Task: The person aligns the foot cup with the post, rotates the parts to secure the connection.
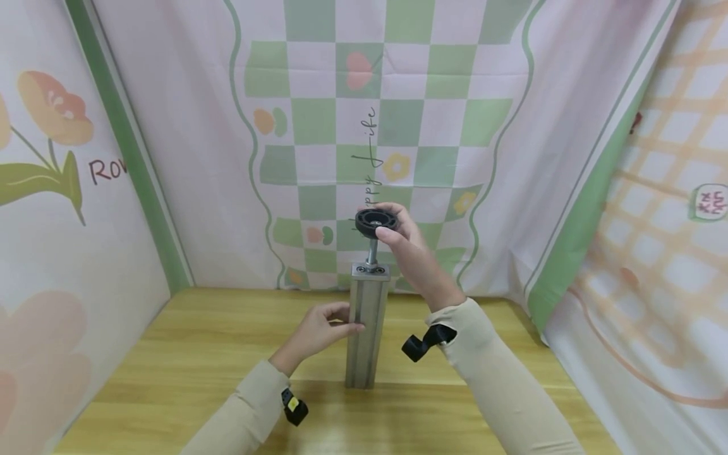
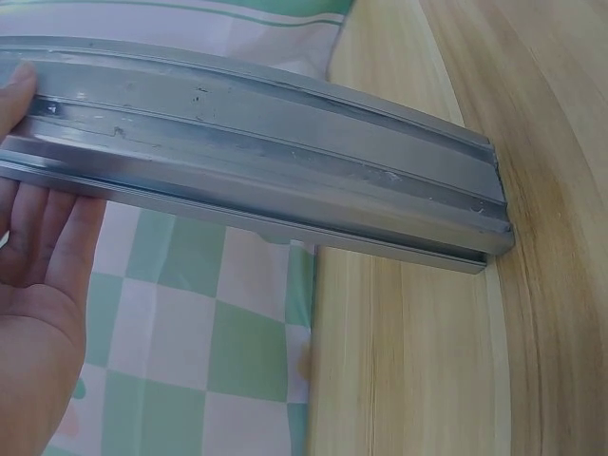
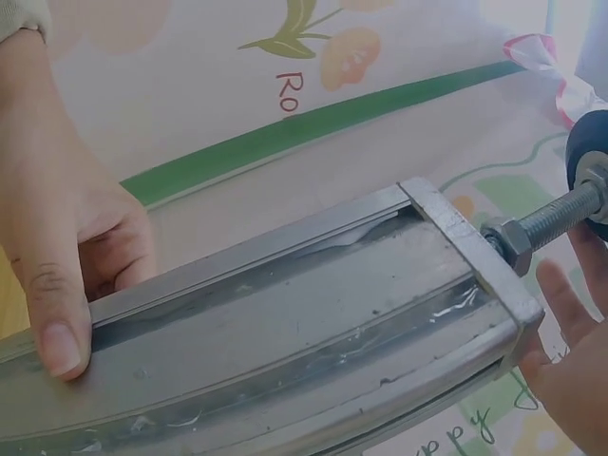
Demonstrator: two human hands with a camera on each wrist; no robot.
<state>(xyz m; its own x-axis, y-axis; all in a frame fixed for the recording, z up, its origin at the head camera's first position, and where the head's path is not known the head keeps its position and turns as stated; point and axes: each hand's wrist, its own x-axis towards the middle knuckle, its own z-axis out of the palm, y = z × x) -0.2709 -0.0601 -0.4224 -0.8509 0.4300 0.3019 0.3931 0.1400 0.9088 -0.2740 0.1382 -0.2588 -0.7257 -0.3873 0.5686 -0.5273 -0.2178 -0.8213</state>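
Note:
A grey aluminium profile [image 1: 366, 328] stands upright on the wooden table, with a metal end plate [image 1: 370, 272] on top. From that plate rises a threaded rod [image 1: 372, 251], carrying a black round levelling foot [image 1: 368, 232]. The right wrist view shows a hex nut [image 3: 508, 245] on the rod, close against the plate. My left hand [image 1: 315, 330] grips the profile around its middle, thumb on the near face and fingers behind. Above it, my right hand [image 1: 411, 243] holds the foot's rim between thumb and fingers. The profile's lower end [image 2: 494, 204] meets the tabletop in the left wrist view.
The wooden table [image 1: 227, 354] spreads beneath both arms. Behind it hangs a green-and-white checked cloth [image 1: 315, 117], with patterned cloths on the left [image 1: 51, 253] and right [image 1: 654, 253]. Black straps with small devices [image 1: 294, 407] sit at both wrists.

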